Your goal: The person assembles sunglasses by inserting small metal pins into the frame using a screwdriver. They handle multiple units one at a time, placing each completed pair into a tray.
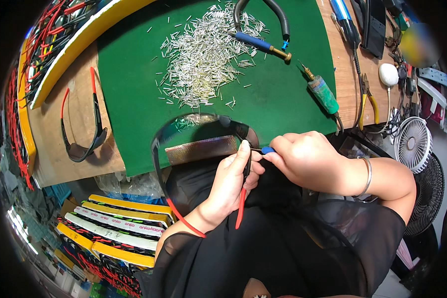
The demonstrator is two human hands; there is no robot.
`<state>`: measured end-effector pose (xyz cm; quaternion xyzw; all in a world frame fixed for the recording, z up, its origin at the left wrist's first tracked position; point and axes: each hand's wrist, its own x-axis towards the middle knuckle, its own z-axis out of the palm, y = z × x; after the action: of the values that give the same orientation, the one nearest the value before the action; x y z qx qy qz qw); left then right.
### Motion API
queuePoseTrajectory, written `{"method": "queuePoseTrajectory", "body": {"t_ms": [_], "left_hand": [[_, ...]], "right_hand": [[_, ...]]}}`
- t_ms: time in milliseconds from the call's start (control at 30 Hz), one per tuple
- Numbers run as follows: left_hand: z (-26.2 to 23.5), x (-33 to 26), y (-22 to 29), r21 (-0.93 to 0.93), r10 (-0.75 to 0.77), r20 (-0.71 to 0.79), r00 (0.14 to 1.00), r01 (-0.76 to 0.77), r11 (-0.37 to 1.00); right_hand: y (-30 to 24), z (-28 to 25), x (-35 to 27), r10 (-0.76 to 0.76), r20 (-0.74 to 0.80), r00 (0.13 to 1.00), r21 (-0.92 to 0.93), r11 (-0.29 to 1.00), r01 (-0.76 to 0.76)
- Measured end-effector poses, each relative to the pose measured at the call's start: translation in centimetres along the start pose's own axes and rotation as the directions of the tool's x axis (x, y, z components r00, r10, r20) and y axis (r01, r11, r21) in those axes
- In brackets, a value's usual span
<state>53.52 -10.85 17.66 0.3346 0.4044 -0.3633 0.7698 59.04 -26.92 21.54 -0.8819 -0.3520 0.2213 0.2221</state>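
Note:
My left hand (232,181) is closed around one hinge end of a pair of wraparound sunglasses (208,130) with dark frame, tinted see-through lens and red temple tips. The lens points away from me, over the mat's near edge; both temples come back toward my body. My right hand (310,161) pinches a small screwdriver (267,150) with a blue handle, its thin shaft reaching to the hinge at my left thumb. The tip is hidden by my fingers. Behind the lens lies a flat brownish strip (201,150).
Loose silvery pins (198,62) are heaped on the green mat (134,114), with a blue pen-shaped tool (253,41) over them. A green-handled tool (324,94), pliers (366,102) and a fan (413,144) stand right. More sunglasses (87,149) lie left; yellow-edged racks (119,253) hold others.

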Motion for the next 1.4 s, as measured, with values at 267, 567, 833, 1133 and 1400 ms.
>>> {"method": "queuePoseTrajectory", "body": {"t_ms": [267, 567, 833, 1133, 1400], "left_hand": [[-1.3, 1.1, -0.9, -0.046, 0.022, 0.144, 0.989, -0.016, 0.999], [-1.6, 1.3, -1.0, -0.049, 0.028, 0.206, 0.978, -0.018, 0.999], [-1.3, 1.1, -0.8, -0.021, 0.043, 0.175, 0.984, -0.04, 0.999], [-1.0, 1.0, -0.8, -0.013, 0.029, 0.13, 0.991, -0.028, 1.0], [-1.2, 1.1, -1.1, -0.078, 0.056, 0.138, 0.989, -0.045, 0.996]], "right_hand": [[0.4, -0.4, 1.9, 0.265, 0.262, 0.928, 0.348, 0.871, -0.347], [0.0, 1.1, 0.3, -0.234, -0.043, 0.971, -0.331, 0.921, 0.207], [-0.1, 0.3, 1.0, 0.124, 0.133, 0.983, -0.051, 0.992, -0.118], [-0.9, -0.3, 0.9, 0.005, -0.037, 0.999, -0.046, 0.999, -0.007], [-0.5, -0.1, 0.7, -0.175, -0.012, 0.985, -0.23, 0.959, 0.167]]}}
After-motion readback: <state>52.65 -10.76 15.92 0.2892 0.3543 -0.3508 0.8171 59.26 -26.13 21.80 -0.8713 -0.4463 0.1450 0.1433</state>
